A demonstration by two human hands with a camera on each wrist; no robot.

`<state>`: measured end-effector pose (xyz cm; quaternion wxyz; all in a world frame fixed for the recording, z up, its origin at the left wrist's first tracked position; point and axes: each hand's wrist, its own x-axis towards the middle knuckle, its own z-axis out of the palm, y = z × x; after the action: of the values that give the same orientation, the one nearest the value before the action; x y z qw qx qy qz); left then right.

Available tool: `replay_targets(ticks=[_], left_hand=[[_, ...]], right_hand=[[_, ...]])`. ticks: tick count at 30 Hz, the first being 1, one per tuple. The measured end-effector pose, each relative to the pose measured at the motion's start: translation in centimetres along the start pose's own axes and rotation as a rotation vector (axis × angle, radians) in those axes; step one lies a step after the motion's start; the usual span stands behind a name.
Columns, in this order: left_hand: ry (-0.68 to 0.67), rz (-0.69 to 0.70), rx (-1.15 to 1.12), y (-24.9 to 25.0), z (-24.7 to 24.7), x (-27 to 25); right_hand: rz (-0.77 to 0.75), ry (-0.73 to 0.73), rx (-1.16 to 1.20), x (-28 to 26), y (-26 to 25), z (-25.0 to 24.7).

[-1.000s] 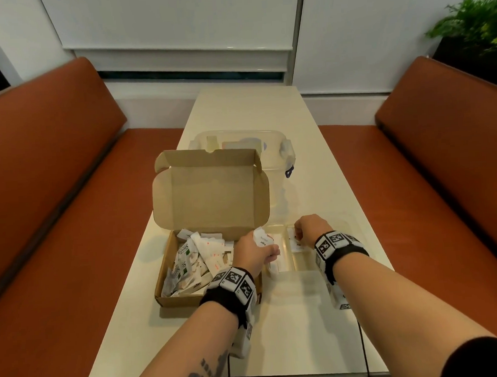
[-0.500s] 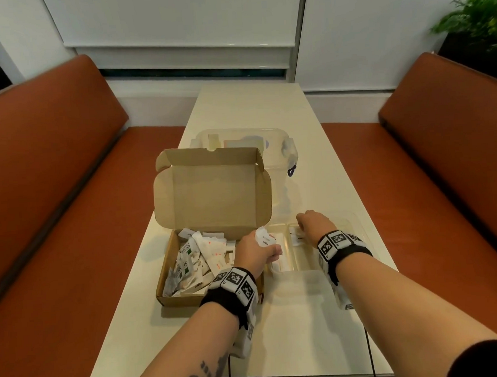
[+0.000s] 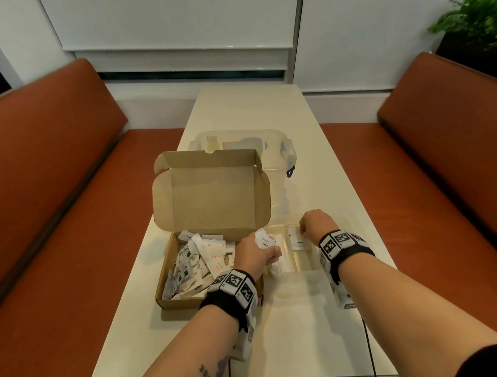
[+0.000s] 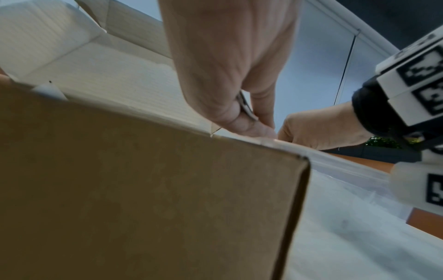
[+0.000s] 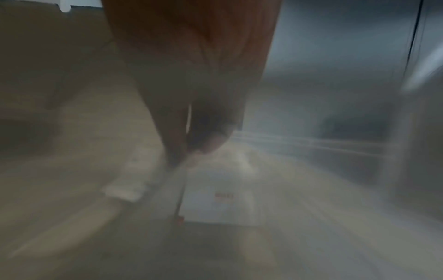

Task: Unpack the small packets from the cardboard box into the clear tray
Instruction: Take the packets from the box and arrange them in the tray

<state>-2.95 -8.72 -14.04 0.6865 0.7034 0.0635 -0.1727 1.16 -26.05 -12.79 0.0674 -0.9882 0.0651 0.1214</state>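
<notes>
The open cardboard box (image 3: pixel 171 279) holds a heap of small white packets (image 3: pixel 196 260), its lid (image 3: pixel 210 196) standing upright. My left hand (image 3: pixel 269 252) hovers over the box's right edge and pinches a few white packets (image 3: pixel 263 241); the left wrist view shows their edges (image 4: pixel 245 107) between thumb and fingers (image 4: pixel 239 121). Right of the box is the clear tray (image 3: pixel 306 264). My right hand (image 3: pixel 304 228) is curled inside it, and its fingertips (image 5: pixel 177 151) pinch the far end of a packet (image 5: pixel 215 199) lying in a compartment. The right wrist view is blurred.
A clear lidded tub (image 3: pixel 280 155) stands behind the box lid. The narrow cream table (image 3: pixel 266 109) runs away from me between two orange benches (image 3: pixel 53 169). A potted plant (image 3: pixel 474 18) is at the far right.
My right hand has shifted slightly farther into the tray with its packet. My left hand stays over the box edge with its packets.
</notes>
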Motion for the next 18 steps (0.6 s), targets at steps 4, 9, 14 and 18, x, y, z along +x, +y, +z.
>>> replay_targets(ticks=[4,9,14,18], left_hand=[[-0.008,0.002,0.004,0.0,-0.1,0.1],[-0.012,-0.017,0.010,0.1,-0.2,0.4],[-0.074,-0.034,-0.022,0.5,-0.3,0.4],[-0.139,-0.046,-0.056,0.8,0.0,-0.2]], right_hand=[[-0.010,0.005,-0.007,-0.4,-0.1,0.2],[-0.089,0.124,0.192,-1.0,-0.8,-0.5],[-0.205,-0.057,0.624,-2.7,-2.3,-1.4],[-0.239,-0.119,0.695,-3.3,-2.3,-1.1]])
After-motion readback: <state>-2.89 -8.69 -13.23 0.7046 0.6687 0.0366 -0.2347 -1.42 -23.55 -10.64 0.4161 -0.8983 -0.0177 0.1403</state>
